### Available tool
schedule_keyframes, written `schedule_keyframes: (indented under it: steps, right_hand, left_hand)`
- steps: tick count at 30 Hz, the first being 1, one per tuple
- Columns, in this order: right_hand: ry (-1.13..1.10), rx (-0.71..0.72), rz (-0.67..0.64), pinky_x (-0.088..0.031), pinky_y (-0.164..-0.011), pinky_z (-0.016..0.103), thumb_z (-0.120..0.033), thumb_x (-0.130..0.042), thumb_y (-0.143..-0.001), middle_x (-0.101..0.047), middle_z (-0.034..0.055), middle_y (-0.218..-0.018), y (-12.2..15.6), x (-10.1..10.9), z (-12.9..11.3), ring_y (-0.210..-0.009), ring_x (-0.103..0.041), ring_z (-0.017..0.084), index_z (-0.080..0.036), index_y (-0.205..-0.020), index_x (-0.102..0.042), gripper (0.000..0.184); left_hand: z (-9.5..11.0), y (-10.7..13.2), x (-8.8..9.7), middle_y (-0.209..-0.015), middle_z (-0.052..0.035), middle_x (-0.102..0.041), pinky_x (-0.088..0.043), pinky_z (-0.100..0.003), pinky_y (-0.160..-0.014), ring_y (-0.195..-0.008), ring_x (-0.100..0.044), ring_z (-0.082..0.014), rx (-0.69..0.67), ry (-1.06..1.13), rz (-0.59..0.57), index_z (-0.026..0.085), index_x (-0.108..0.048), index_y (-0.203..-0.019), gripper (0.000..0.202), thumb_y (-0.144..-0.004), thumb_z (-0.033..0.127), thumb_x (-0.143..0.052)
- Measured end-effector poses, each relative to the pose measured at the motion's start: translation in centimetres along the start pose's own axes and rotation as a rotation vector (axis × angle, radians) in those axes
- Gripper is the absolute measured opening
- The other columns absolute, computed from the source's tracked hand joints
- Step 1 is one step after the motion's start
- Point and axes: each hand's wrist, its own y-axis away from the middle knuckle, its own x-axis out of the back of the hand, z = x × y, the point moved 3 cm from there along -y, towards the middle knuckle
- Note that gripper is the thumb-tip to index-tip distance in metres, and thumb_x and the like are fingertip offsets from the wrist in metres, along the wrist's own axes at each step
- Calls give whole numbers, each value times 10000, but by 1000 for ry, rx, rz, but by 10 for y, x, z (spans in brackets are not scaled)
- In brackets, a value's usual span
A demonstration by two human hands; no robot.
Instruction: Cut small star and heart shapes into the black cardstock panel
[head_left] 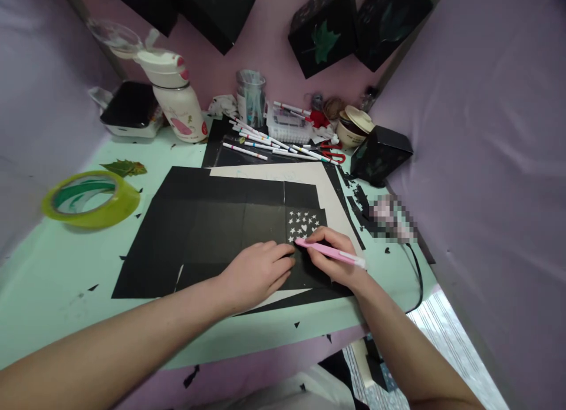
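Right hand (339, 274) clasps a slim pink-and-white pen-shaped tool (331, 252); left hand (257, 275), loosely open on flat black card (207, 221), should press clear of the tip

Left of the black sheet (212, 227), room narrows beside the tape roll (95, 217).

Dim, diffuse light; wide-angle stretch at edges; pixelated patch (392, 218) right of the right-hand fingers (332, 237), can't tell what's under.

Head view, facing forward, down over table (48, 274)
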Motion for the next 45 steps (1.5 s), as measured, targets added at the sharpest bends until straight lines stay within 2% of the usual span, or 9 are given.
schedule_keyframes:
  steps: [6,17,22,29,37,41,45]
  right_hand:
    - [-21,25,0,-483,-632,310,-198,-614,-834,-639,30,-810,0,-1,4,-690,-603,173,-228,-882,-617,57]
    - [-28,76,-19,-495,-666,337,-145,-615,-820,-629,35,-823,-2,-3,2,-721,-607,186,-242,-901,-611,126]
    - [-36,54,-11,-494,-660,326,-138,-612,-831,-630,30,-822,-1,-3,1,-723,-607,176,-238,-898,-607,120]
    - [-86,152,26,-507,-672,329,-130,-621,-833,-647,49,-864,0,-2,1,-767,-626,185,-227,-923,-621,133]
    - [-71,226,14,-515,-736,348,-115,-597,-846,-638,72,-914,0,1,-4,-839,-621,194,-220,-987,-615,177]
    - [-65,232,42,-503,-702,334,-118,-588,-845,-628,60,-878,1,1,-3,-789,-607,182,-220,-957,-609,153]
    - [-28,191,9,-488,-683,327,-128,-595,-840,-630,49,-843,2,-1,0,-747,-593,177,-217,-931,-605,128]
  left_hand:
    - [-1,0,-1,-1161,-80,-625,-493,-354,-733,-883,-592,-203,8,20,7,170,-622,-1062,228,-957,222,-426]
    - [-2,0,-2,-1174,-62,-631,-503,-371,-757,-927,-604,-214,42,54,-1,178,-622,-1061,223,-957,223,-431]
    - [-3,1,-2,-1199,-64,-620,-507,-395,-794,-964,-605,-224,39,61,-14,180,-614,-1090,231,-956,221,-431]
    - [-3,1,0,-1160,-81,-632,-514,-379,-756,-906,-603,-217,43,31,-16,174,-616,-1105,239,-958,236,-438]
    - [-2,2,2,-1221,-82,-607,-510,-386,-782,-922,-580,-216,42,47,-19,165,-610,-1129,243,-957,228,-449]
    - [-2,2,2,-1213,-87,-607,-513,-388,-769,-909,-580,-217,45,50,-23,157,-610,-1111,232,-954,221,-451]
    - [-2,2,2,-1235,-94,-593,-515,-394,-806,-950,-581,-222,49,61,-14,157,-603,-1121,232,-953,216,-454]
